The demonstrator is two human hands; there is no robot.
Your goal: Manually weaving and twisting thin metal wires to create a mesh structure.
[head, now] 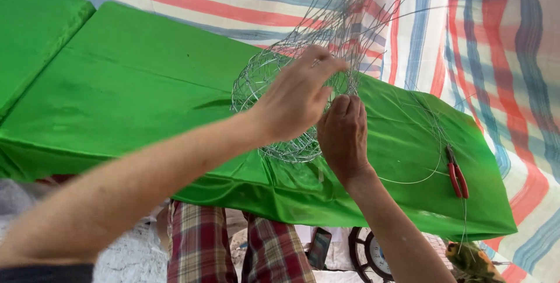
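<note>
Left hand (294, 99): fingers pinch the wire mesh basket (274, 93).
Right hand (343, 134): fingers curled on its rim.
Risk: loose wire strands (373, 9) could prick skin, or snag the red-handled pliers (457, 172).

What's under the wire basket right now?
The wire basket rests on the green cloth covering the table. The left hand and right hand cover its near side, hiding that contact.
</note>
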